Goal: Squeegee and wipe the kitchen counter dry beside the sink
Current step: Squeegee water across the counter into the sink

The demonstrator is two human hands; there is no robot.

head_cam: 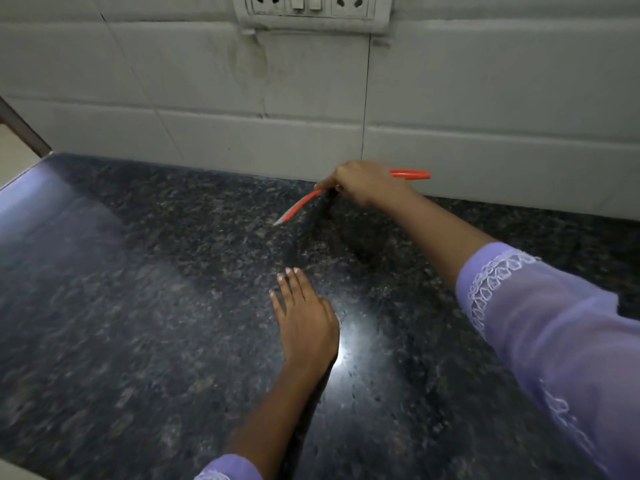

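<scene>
A dark speckled granite counter (138,306) fills the view. My right hand (363,181) reaches to the back of it near the wall and grips a red squeegee (301,204). The red handle end sticks out to the right of my fist, and the blade end slants down-left to the stone. My left hand (304,320) lies flat on the counter in the middle, fingers straight and pointing away from me. The sink is out of view.
A white tiled wall (207,98) rises behind the counter, with a socket and switch plate (311,8) at the top. The counter's left edge (20,174) drops off by a dark frame. A bright light reflection lies beside my left wrist.
</scene>
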